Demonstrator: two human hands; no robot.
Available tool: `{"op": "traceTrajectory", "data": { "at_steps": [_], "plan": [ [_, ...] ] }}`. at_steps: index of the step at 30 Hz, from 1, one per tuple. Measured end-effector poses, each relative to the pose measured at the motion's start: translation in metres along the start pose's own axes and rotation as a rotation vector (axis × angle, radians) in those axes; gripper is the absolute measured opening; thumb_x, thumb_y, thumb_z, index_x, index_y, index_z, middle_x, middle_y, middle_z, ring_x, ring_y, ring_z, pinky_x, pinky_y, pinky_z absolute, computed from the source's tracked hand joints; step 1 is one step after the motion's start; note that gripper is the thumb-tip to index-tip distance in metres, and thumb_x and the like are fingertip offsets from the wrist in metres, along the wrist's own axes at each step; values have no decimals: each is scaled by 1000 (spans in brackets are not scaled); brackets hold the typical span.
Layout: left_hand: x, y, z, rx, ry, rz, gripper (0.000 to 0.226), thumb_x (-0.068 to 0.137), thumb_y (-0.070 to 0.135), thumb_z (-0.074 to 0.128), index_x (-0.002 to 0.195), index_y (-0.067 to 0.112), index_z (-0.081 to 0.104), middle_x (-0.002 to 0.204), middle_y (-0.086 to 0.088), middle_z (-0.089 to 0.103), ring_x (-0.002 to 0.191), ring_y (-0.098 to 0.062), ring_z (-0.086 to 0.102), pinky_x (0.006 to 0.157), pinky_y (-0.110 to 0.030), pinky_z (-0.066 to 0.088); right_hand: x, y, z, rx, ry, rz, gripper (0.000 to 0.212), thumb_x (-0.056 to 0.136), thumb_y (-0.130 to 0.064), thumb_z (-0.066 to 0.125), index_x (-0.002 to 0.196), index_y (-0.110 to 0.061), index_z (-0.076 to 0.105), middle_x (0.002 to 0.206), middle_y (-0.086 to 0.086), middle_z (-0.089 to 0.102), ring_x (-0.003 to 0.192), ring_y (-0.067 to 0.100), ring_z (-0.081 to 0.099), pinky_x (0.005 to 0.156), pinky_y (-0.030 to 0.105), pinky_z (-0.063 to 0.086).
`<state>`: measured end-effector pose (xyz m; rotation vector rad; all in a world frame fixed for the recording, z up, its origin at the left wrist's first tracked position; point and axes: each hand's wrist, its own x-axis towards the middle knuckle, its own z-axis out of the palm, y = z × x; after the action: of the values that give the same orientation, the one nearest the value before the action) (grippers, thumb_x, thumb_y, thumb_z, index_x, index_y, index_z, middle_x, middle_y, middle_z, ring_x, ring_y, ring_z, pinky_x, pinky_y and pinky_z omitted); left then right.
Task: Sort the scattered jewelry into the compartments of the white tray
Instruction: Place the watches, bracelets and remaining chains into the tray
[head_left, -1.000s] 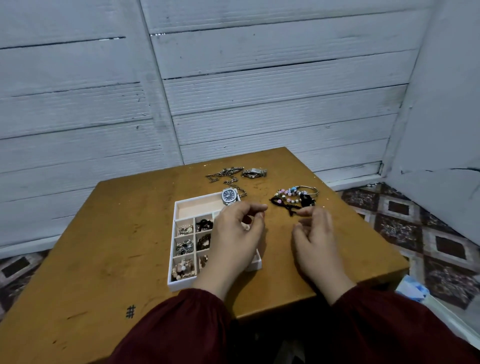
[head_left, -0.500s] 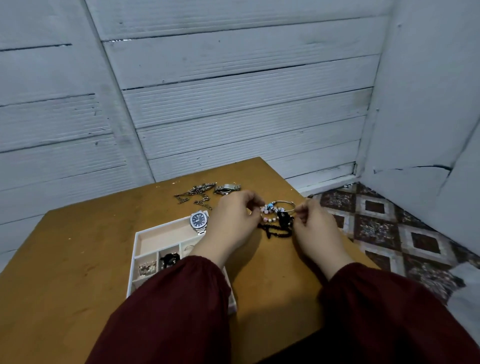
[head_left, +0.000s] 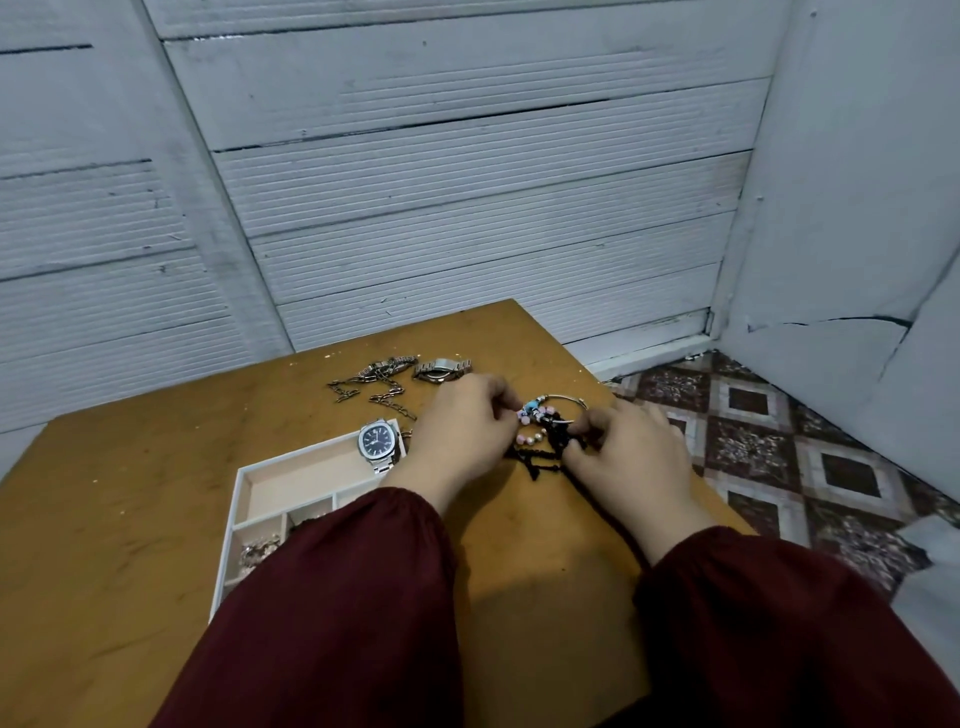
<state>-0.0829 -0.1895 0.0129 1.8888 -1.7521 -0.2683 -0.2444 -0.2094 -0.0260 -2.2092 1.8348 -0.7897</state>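
Beaded bracelet tangle (head_left: 543, 421) now pinched from both sides by left hand (head_left: 467, 431) and right hand (head_left: 631, 452); untangling judged begun, white tray (head_left: 244, 483) not yet reached.

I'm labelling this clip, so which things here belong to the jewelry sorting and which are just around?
Part of the job:
white tray
blue-faced watch
silver watch
chains
tangle of bead bracelets, fingered by left hand and right hand

Just around:
wooden table
patterned floor
white plank wall
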Motion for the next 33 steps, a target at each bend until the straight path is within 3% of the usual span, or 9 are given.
{"op": "traceTrajectory", "data": {
  "at_steps": [4,8,13,18,23,27,33],
  "plan": [
    [1,-4,3,-10,-8,-5,18,84,17,57,79,34,61,86,5,69,85,-17,63,76,-34,53,-3,3,2,7,28,-56,11,83,-38,57,89,-32,64,85,-12,49,94,16,48,74,30,37],
    [2,-7,5,-23,-2,-5,17,84,17,57,81,32,63,87,6,69,84,-16,64,76,-35,54,-1,5,5,132,85,-91,14,90,-29,53,99,-20,59,95,-5,50,93,16,48,76,31,41],
    [2,-8,8,-10,-45,-2,18,87,13,58,87,29,69,90,6,69,85,-14,64,79,-36,54,0,4,7,359,185,-144,15,96,-18,47,106,-10,57,99,-5,48,94,11,47,75,19,32],
    [3,-6,13,-6,-126,4,13,87,19,65,92,29,72,97,6,69,93,-13,61,86,-37,53,0,2,5,559,338,-187,14,97,-11,48,105,-6,58,99,-1,52,87,-2,43,78,1,33],
    [8,-4,15,39,-177,64,12,86,26,66,93,33,73,98,7,70,105,-19,53,94,-43,46,1,6,6,623,466,-184,17,95,-17,45,104,-9,57,97,-2,51,89,3,46,80,3,34],
    [10,5,13,237,-240,160,15,89,35,63,101,34,71,106,5,66,96,-16,39,84,-34,37,2,7,7,605,501,-159,15,96,-12,47,104,-7,58,98,0,50,90,1,43,80,2,33],
    [10,12,15,404,-274,253,16,84,34,68,99,31,72,105,7,68,94,-15,36,76,-32,26,2,6,6,584,523,-153,11,94,-5,51,102,-2,58,98,3,50,86,-2,40,78,-2,31]
  ]
}}
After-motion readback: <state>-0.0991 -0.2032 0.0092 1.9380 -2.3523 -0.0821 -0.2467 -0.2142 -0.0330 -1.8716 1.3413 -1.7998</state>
